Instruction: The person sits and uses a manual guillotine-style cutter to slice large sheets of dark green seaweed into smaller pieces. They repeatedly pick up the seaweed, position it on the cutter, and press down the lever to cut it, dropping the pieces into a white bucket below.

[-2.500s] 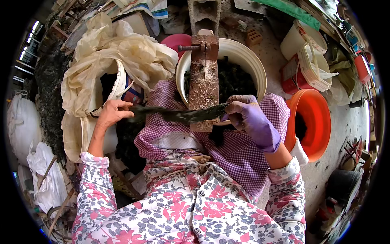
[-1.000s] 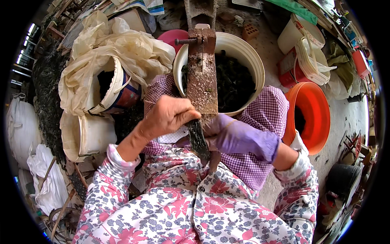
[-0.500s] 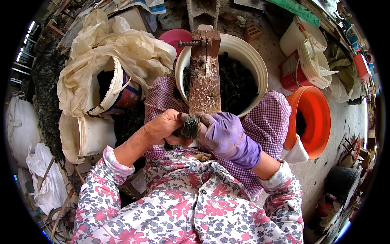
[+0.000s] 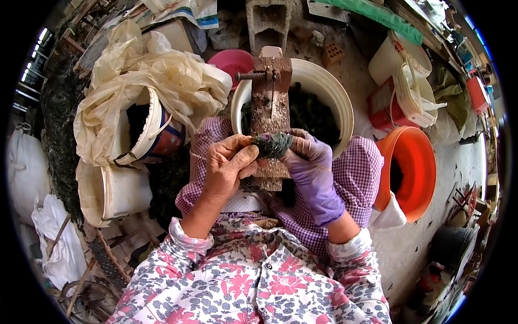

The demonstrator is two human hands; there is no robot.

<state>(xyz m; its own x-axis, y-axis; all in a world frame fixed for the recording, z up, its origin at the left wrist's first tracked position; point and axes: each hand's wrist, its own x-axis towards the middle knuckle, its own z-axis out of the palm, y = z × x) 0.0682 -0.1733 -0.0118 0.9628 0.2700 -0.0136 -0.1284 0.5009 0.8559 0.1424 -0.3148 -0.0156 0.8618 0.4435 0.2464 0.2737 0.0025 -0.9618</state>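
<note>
Hands: left hand (image 4: 229,162) bare, right hand (image 4: 310,162) gloved, both pinching dark leaf bundle (image 4: 272,144), frame centre.
Risk: bundle may unroll into white tub (image 4: 340,102) if grip loosens.

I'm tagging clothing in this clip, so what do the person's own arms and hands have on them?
The left hand is bare, with no glove. The right hand wears a thin purple glove reaching just past the wrist. Both forearms are covered by long sleeves of white fabric printed with pink flowers and grey-blue leaves, gathered at the cuffs. No rings, watch or markings show.
</note>
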